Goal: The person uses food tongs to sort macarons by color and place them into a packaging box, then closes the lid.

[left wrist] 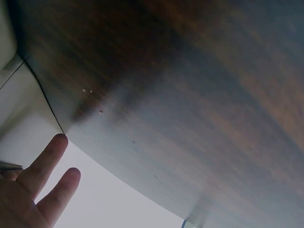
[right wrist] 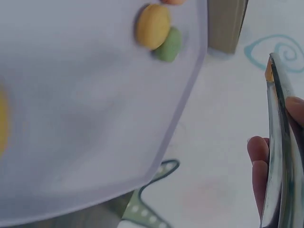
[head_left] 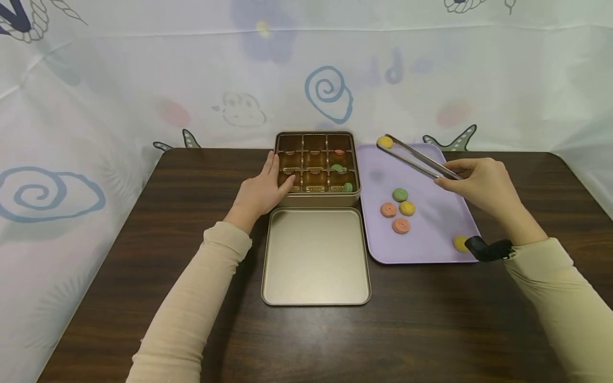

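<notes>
My right hand (head_left: 483,183) pinches tongs (head_left: 426,159), yellow macaron (head_left: 385,142) in tips, eleven o'clock of purple tray (head_left: 433,213). My left hand (head_left: 261,192), fingers extended, touches nine o'clock side of divided box (head_left: 318,200). Backdrop lettering (head_left: 394,66) unreadable.

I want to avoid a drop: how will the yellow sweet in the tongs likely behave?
The yellow sweet may slip or turn, since the tongs pinch it only at their tips. Its rounded outline suggests rolling if dropped. It looks small, so probably light.
</notes>
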A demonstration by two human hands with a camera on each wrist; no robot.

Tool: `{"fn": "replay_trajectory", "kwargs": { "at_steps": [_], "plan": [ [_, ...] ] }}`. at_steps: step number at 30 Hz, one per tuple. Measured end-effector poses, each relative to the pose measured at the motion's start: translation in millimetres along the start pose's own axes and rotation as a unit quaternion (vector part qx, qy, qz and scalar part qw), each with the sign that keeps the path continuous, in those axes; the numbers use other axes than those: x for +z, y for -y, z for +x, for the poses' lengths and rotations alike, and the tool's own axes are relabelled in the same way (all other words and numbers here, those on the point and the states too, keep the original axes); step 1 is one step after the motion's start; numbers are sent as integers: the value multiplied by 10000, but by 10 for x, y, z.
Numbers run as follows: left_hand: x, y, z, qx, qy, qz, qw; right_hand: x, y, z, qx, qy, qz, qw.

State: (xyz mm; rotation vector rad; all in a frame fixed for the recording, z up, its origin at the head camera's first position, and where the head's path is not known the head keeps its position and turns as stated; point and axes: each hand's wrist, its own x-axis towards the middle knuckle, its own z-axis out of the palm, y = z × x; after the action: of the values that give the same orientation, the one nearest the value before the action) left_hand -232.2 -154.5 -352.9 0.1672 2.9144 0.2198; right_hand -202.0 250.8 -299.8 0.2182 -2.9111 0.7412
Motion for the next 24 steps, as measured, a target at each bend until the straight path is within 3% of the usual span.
{"fn": "replay_trajectory", "kwargs": {
  "at_steps": [7,17,24],
  "plan": [
    [-5,2,-6,-2,0,0,10000,95,225,151,-203,43,169,9996],
    [-9,-4,-2,17,-28,4,10000,280,471,339,1,438,396,9983],
    [0,-1,7,24,-21,-15,10000,476,629,444,-183,429,528,9975]
  ]
}}
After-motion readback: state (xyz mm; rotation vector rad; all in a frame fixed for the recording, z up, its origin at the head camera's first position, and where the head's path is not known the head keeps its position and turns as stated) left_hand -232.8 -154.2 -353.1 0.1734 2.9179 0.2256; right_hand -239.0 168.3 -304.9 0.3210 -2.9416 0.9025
